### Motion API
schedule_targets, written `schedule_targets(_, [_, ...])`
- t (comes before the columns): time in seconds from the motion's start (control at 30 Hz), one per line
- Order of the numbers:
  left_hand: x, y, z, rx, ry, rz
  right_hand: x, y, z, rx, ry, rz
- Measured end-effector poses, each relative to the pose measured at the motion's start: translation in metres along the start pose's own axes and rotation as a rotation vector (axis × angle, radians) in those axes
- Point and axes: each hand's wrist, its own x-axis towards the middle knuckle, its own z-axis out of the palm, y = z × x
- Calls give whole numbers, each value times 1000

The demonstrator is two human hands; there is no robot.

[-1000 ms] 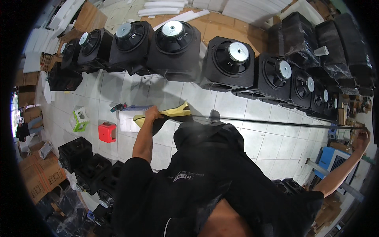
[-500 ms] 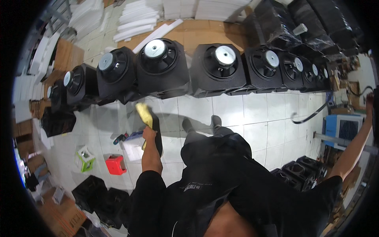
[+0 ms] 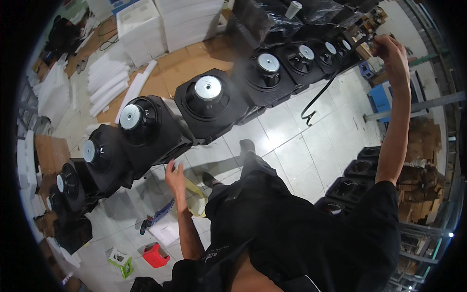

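My left hand (image 3: 175, 176) is over the floor beside the row of black speaker cabinets (image 3: 168, 141). Its fingers are apart and nothing shows in them. A yellow object (image 3: 197, 198), whose kind I cannot make out, is partly hidden behind my left wrist and leg. Far out to the right, my raised right hand (image 3: 389, 47) is closed around a black cable (image 3: 325, 88). The cable hangs in a curve toward the tiles and ends in a small fork. Each cabinet bears a speaker driver (image 3: 208, 88) with a round silver magnet facing up.
White foam blocks (image 3: 141, 34) and strips lie behind the row. Plastic-wrapped black boxes (image 3: 265, 22) stand at the back. A red stool (image 3: 155, 255), a green-white stool (image 3: 120, 262) and a cordless drill (image 3: 145, 225) are on the floor. More black cabinets (image 3: 343, 187) stand at right.
My left hand has let go of the yellow object, which is now lower, by my wrist. My right hand has come further into view with the cable. The whole view has turned.
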Motion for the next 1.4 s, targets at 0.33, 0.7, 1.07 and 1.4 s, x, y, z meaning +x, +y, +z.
schedule_targets(0.33, [-47,423,88,-495,-119,820,-1,10,111,346,-394,-234])
schedule_targets(0.7, [-30,493,134,-172,331,972,42,45,117,712,-835,-212])
schedule_targets(1.07, [-7,513,104,-474,113,851,30,210,270,392,-1329,-122])
schedule_targets(1.4, [87,453,8,-892,178,641,17,283,284,86,-1085,78])
